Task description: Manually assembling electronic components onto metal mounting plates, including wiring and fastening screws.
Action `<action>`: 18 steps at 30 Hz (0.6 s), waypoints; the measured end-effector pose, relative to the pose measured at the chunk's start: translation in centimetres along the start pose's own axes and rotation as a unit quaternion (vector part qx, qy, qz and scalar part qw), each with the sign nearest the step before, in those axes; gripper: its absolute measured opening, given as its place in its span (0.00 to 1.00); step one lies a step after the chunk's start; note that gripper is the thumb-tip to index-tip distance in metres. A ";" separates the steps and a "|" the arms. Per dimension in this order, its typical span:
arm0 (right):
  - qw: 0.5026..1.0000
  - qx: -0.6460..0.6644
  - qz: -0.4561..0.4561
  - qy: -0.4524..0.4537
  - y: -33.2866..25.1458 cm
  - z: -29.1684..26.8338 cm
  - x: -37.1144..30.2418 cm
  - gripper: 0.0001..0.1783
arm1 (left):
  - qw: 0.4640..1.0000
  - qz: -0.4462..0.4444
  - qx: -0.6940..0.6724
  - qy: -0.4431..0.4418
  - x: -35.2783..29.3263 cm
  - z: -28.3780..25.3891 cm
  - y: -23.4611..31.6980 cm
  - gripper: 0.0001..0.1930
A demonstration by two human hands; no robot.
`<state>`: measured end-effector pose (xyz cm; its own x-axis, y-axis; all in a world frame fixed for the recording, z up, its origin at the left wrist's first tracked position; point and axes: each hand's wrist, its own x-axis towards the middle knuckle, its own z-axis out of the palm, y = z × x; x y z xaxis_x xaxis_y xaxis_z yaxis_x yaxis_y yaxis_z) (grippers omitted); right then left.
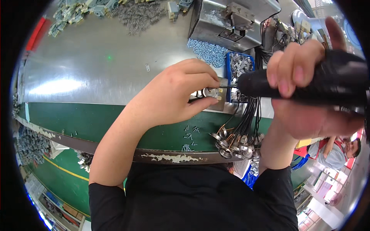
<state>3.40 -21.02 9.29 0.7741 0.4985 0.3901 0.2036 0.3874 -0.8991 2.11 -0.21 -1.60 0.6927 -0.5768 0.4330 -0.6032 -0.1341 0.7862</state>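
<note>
My left hand (177, 90) is closed, thumb and fingers pinching a small round metal part (209, 92) over a flat metal plate (220, 104). Wrapped in my right hand (300, 88) is a black electric screwdriver (256, 83), lying almost level and blurred at its rear. Its thin bit (228, 86) points left at the metal part; whether the tip touches a screw is hidden by my left fingers. Beside the plate stands a blue tray (229, 73) of small metal pieces.
Bluish screws (208, 52) lie heaped below a metal box fixture (231, 23). Black cables with round metal ends (237, 146) hang over the bench's near edge. Loose screws (189, 136) lie on the green mat. Springs (138, 17) are piled at the back. Another person (333, 152) sits at the right.
</note>
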 end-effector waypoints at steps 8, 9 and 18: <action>0.998 -0.034 -0.056 0.013 -1.3 -3.2 0.1 0.49 | 1.000 0.001 -0.002 0.025 0.2 0.6 0.4 0.17; 0.997 -0.039 -0.063 0.014 -1.7 -3.6 -0.2 0.49 | 0.999 0.009 0.007 0.044 0.3 0.8 0.4 0.18; 0.632 -0.663 0.281 0.284 -8.7 -10.9 -17.8 0.19 | 0.977 -0.158 -0.109 0.091 -0.3 0.9 4.0 0.23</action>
<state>-5.63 -41.72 8.03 0.9614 -0.2375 0.1389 -0.1683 -0.9069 -0.3862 -0.89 -1.31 0.99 0.9013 -0.3794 0.2089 -0.2627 -0.0956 0.9601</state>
